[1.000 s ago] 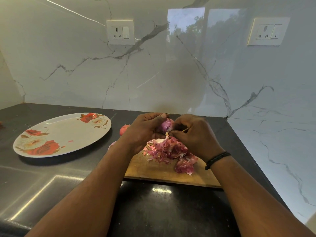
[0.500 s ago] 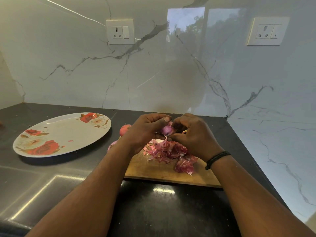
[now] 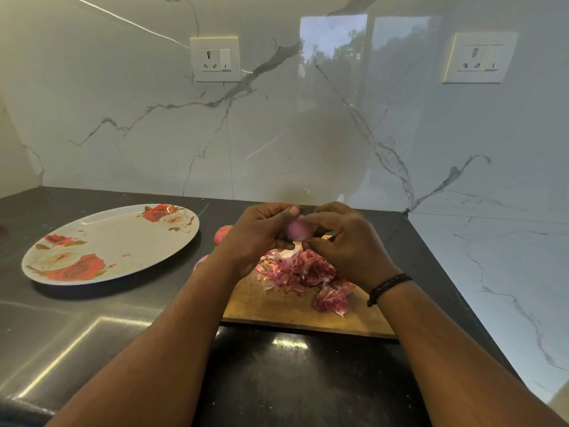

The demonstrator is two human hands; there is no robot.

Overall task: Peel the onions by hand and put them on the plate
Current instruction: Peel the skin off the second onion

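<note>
A small pink onion (image 3: 297, 230) is held above the wooden cutting board (image 3: 292, 306). My left hand (image 3: 257, 238) grips it from the left, thumb on top. My right hand (image 3: 345, 241) pinches it from the right with curled fingers. Its visible face looks smooth and pale. A heap of red-purple onion skins (image 3: 304, 272) lies on the board under my hands. Another onion (image 3: 222, 234) sits on the counter just left of my left hand, and part of one more (image 3: 201, 260) peeks out by my left wrist. The floral plate (image 3: 110, 245) stands at the left and holds only tiny skin flecks.
The dark counter (image 3: 92, 328) ends at a marble wall behind and a marble side wall at the right. Two wall sockets (image 3: 215, 59) hang above. The board lies close to the right corner.
The loose skin that hung from the onion is gone from it. My hands have turned the onion, so a smooth pale side now faces me.
</note>
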